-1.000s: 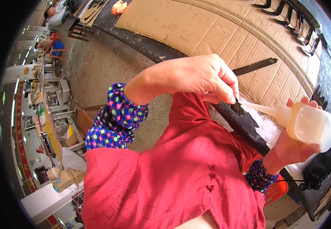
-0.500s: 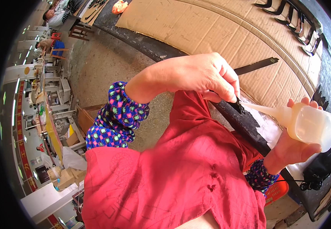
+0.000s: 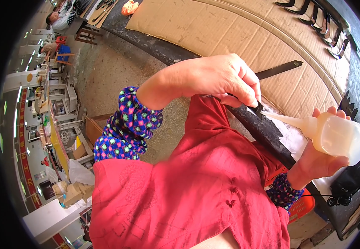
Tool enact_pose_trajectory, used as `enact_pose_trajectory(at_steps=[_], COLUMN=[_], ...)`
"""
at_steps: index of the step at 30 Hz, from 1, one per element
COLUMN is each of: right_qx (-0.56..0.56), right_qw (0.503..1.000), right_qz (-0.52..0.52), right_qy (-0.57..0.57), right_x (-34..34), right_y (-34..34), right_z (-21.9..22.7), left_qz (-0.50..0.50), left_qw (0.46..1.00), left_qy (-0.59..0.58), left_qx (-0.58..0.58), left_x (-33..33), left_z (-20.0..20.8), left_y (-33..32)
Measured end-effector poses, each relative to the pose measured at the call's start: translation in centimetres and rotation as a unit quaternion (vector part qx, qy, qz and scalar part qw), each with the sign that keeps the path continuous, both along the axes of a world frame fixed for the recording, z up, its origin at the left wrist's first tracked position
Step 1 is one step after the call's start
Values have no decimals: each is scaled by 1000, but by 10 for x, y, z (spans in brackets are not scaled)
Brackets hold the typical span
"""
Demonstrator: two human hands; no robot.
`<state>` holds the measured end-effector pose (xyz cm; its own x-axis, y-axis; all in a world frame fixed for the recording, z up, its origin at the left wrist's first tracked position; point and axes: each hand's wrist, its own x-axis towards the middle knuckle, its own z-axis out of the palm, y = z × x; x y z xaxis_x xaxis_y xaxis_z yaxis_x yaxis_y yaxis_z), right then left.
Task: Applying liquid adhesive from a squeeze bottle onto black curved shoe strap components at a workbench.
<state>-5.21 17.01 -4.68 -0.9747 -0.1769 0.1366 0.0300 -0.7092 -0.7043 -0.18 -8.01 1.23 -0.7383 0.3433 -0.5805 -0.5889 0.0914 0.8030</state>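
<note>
Over cardboard, black strip unmoved; bottle nozzle still touching.

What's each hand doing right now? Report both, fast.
Left hand: closed, grip on a long black strip.
Right hand: closed around a translucent squeeze bottle, its nozzle tip at the strip.

I see a long, flat black strip slanting above the red lap, its far end reaching over cardboard. A translucent white squeeze bottle lies tilted sideways, its slim nozzle touching the strip.
</note>
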Motion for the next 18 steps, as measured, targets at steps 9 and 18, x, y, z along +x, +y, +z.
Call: enact_pose_trajectory(at_steps=[9, 18], right_qx=[-12, -31], right_qw=[1000, 999], right_qz=[17, 38], right_qy=[-5, -8], right_x=[1, 3], right_y=[5, 11], right_z=[-4, -8], left_qz=[12, 15], left_qw=[1000, 1000], left_qy=[8, 10], left_qx=[-24, -19], left_x=[-1, -2], left_z=[4, -1], left_y=[2, 0])
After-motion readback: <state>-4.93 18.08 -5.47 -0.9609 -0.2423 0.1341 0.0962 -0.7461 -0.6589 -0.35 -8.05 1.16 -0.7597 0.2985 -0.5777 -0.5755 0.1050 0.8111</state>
